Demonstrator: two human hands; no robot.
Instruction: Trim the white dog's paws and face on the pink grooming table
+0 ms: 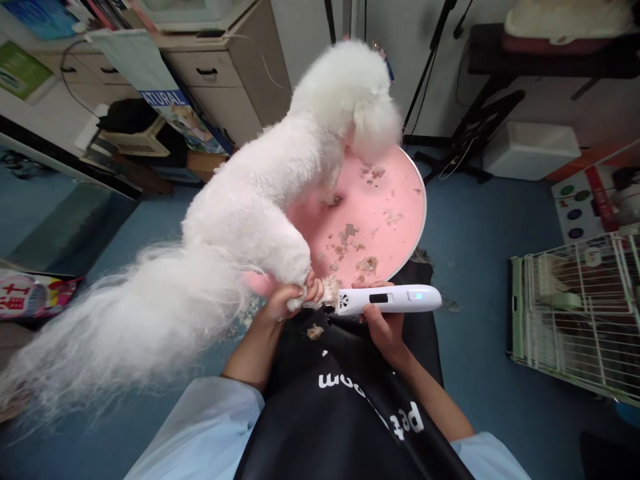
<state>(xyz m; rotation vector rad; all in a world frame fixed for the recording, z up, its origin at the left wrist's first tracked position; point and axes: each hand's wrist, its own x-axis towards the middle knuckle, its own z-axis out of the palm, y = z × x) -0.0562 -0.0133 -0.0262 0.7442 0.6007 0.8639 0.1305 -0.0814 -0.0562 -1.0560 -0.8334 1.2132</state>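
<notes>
A fluffy white dog stands on a round pink grooming table, head away from me, long tail toward the lower left. My left hand is closed round the dog's hind paw at the table's near edge. My right hand grips a white electric clipper, its blade end against that paw and a small light glowing near its far end. Tufts of cut fur lie on the pink surface. I wear a black apron with white lettering.
A white wire cage stands on the blue floor at the right. A beige drawer cabinet and leaning posters stand behind the dog at the left. A black stand and a white box are at the back right.
</notes>
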